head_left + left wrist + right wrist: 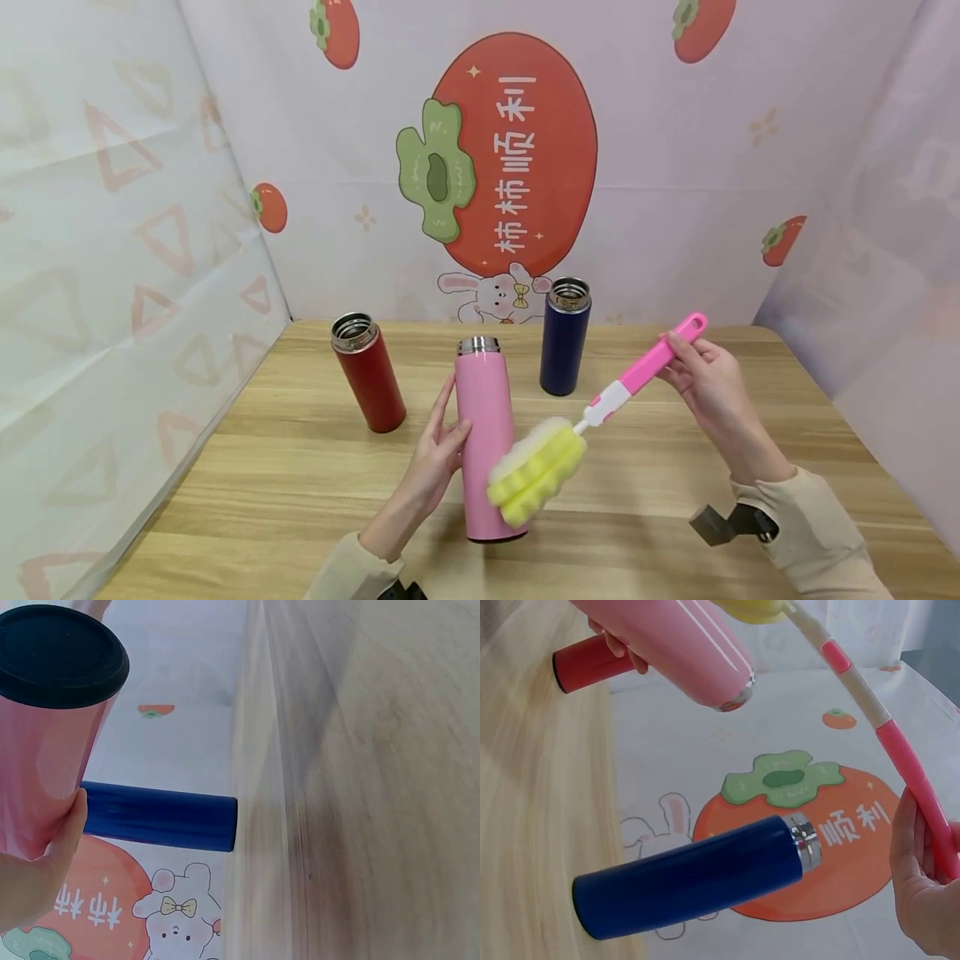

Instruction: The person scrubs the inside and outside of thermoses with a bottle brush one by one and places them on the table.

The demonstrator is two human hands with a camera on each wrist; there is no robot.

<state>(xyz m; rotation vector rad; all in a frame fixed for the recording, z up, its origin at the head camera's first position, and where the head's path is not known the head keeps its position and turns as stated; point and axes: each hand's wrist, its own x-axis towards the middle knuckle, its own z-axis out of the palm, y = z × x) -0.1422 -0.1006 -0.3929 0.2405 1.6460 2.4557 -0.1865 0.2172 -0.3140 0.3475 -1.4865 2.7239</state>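
At lower centre, the left hand (437,454) grips the pink bottle (483,417), seemingly to steady it; at right, the right hand (708,383) pinches the brush (607,402) by its handle (651,365), leaving the sponge (542,473) unobstructed.

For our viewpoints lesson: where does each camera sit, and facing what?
Head: worn there, facing forward and down over the table; left hand and right hand show.
Left wrist: worn there, facing pink bottle, blue bottle; left hand shows.
Right wrist: worn there, facing brush and red bottle; both hands show.
Wrist views share: pink bottle, blue bottle.
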